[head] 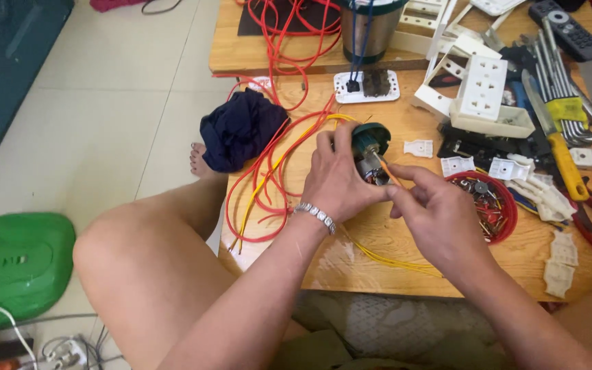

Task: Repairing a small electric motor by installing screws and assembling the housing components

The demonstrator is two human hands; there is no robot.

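Low wooden table (378,240) cluttered with tools on a pale tiled floor (104,116).
Left hand (337,181) grips a small green-capped motor (370,147) at centre frame; right hand (440,219) pinches a thin orange stick (385,169).

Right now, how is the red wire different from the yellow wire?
The red wire lies in many tangled loops, and more of it runs up past the metal cup; the yellow wire is fewer strands. The red wire piles up left of the left hand, while the yellow wire also trails below the right hand near the table's front edge. Both are thin, bendy and lie on the wooden table.
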